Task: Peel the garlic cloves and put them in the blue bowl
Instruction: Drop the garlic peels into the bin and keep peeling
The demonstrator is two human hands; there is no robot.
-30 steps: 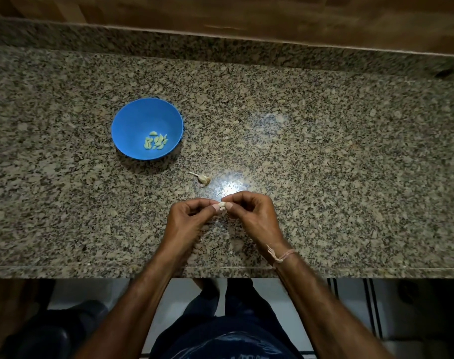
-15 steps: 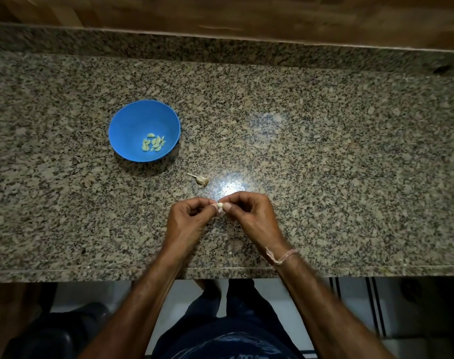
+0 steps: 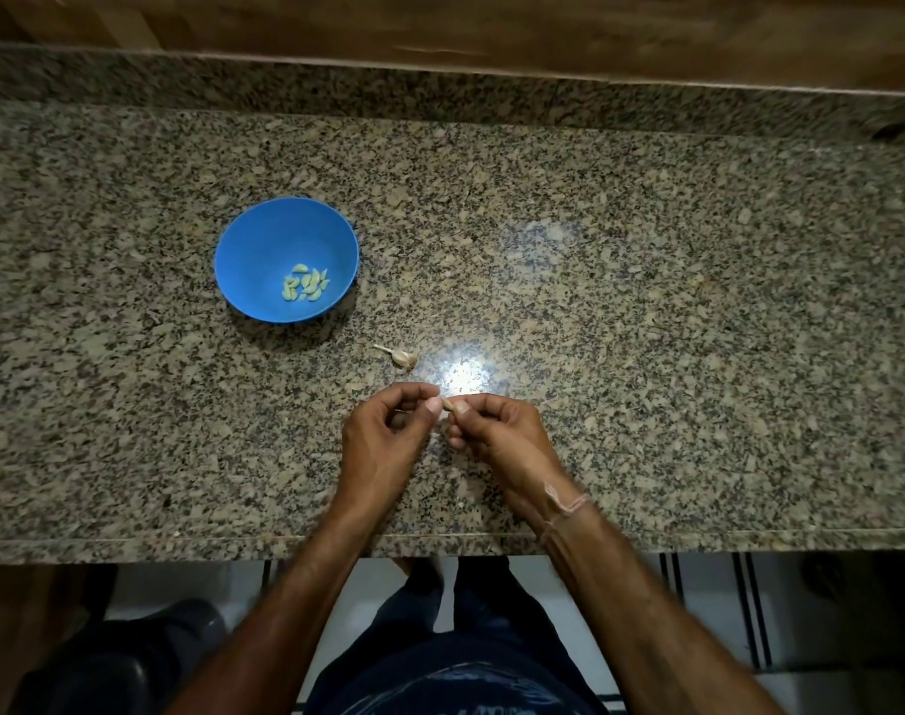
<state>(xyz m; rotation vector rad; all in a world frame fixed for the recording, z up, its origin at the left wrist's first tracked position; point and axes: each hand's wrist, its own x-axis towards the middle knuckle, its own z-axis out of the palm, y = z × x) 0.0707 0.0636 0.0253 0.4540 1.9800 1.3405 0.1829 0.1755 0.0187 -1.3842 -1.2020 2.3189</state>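
Note:
A blue bowl (image 3: 264, 250) stands on the granite counter to the left, with several pale peeled garlic cloves (image 3: 306, 283) lying in its bottom. Near the counter's front edge my left hand (image 3: 388, 436) and my right hand (image 3: 497, 436) meet fingertip to fingertip. A small garlic clove (image 3: 448, 404) is pinched in my right hand's fingertips, and my left thumb touches its end. Just beyond my hands the remnant of a garlic head with a thin stalk (image 3: 401, 356) lies on the counter.
The speckled granite counter (image 3: 646, 327) stretches wide to the right, with a bright light reflection (image 3: 463, 376) just past my hands. A granite backsplash and a wooden wall run along the far side. The counter's front edge (image 3: 182, 541) is right below my wrists.
My fingertips have shifted slightly on the clove, with my left hand a touch higher. The bowl and garlic remnant have not moved on the counter.

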